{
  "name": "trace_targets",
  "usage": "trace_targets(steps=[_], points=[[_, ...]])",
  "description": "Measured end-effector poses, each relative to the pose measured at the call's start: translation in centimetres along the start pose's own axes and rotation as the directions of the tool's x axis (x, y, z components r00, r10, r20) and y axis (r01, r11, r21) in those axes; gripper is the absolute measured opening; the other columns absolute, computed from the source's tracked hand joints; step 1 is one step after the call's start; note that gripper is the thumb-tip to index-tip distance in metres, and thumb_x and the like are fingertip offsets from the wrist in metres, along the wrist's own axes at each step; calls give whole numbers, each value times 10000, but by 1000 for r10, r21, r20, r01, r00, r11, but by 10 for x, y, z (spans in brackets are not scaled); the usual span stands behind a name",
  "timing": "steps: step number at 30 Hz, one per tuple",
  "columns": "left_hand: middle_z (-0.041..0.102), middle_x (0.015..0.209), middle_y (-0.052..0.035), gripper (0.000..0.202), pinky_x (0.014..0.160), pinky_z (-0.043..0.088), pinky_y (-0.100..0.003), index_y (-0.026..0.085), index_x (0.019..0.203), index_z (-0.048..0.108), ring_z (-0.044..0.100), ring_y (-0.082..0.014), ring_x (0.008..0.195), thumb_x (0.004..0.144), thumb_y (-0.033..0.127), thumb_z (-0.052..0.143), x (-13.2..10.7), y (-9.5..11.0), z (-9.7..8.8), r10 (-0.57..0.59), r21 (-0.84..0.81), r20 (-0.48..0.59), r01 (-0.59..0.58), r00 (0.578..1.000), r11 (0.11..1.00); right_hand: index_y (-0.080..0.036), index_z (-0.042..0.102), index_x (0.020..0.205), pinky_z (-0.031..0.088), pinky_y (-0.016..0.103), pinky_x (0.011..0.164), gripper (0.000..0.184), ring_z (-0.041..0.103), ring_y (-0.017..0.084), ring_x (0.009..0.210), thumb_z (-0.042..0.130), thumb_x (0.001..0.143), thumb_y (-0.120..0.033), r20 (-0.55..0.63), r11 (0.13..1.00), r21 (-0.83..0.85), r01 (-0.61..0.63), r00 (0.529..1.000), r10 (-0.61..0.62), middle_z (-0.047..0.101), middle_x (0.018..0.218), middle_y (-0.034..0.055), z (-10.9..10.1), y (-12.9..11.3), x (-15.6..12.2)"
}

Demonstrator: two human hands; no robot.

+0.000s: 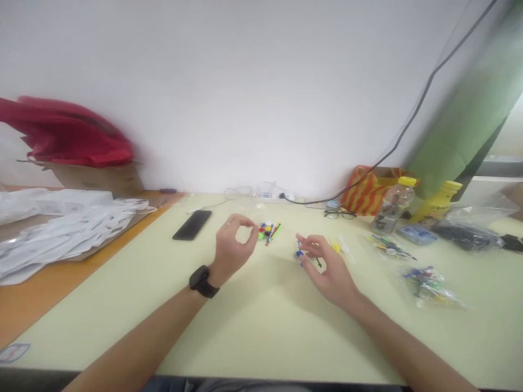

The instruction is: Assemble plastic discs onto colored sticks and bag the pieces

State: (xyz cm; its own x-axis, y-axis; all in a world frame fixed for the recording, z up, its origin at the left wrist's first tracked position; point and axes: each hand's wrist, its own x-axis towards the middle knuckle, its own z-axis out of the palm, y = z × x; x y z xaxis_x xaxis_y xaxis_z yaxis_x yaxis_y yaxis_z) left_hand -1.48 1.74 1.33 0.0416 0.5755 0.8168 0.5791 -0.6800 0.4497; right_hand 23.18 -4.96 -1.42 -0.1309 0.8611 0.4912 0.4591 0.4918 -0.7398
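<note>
My left hand (235,245), with a black watch on its wrist, hovers over the pale table (253,321) with thumb and forefinger curled into a pinch beside a small pile of coloured plastic pieces (268,231). Whether anything is in the pinch is too small to tell. My right hand (327,267) is to the right, its fingers bent round a small blue piece with a thin black part (302,253). Yellow and clear bits (340,247) lie just beyond the right hand.
A black phone (192,225) lies left of centre. Glasses (340,214), two yellow-capped bottles (392,209), a striped bag (365,190) and clear bags of coloured parts (429,283) sit at the right. White plastic bags (61,228) and a red bag (65,133) lie left.
</note>
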Motion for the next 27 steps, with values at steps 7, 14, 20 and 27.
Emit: trace_targets(steps=[7, 14, 20, 27], points=[[676, 898, -58, 23, 804, 570, -378, 227, 885, 664, 672, -224, 853, 873, 215, 679, -10, 9, 1, -6, -174, -8, 5, 1000, 985, -287, 461, 1155, 571, 455, 1002, 216, 715, 274, 1170, 546, 959, -253, 25, 995, 50, 90, 995, -92, 681, 1372, 115, 1, -9, -5], [682, 893, -54, 170, 750, 606, -350, 194, 933, 656, 724, -221, 843, 884, 344, 720, -9, 8, 9, -325, -525, 164, 361, 932, 771, -287, 468, 1108, 571, 441, 960, 166, 710, 292, 1177, 549, 963, -272, -10, 997, 47, 68, 998, -68, 737, 1255, 112, 0, -6, -4], [701, 785, -16, 267, 717, 583, -320, 182, 931, 662, 711, -179, 730, 791, 332, 832, -5, -2, 12, -416, -592, 320, 522, 851, 614, -256, 514, 992, 571, 358, 792, 188, 718, 267, 1062, 609, 951, -413, -203, 998, 33, -48, 978, 54, 736, 1140, 108, -5, 6, 6], [657, 790, 14, 316, 768, 567, -310, 190, 887, 608, 704, -160, 768, 727, 251, 873, -3, -2, 12, -472, -650, 334, 561, 816, 513, -215, 624, 1135, 589, 377, 769, 474, 707, 228, 861, 703, 855, -588, 166, 837, 354, -417, 909, 382, 728, 996, 92, -9, 27, 18]])
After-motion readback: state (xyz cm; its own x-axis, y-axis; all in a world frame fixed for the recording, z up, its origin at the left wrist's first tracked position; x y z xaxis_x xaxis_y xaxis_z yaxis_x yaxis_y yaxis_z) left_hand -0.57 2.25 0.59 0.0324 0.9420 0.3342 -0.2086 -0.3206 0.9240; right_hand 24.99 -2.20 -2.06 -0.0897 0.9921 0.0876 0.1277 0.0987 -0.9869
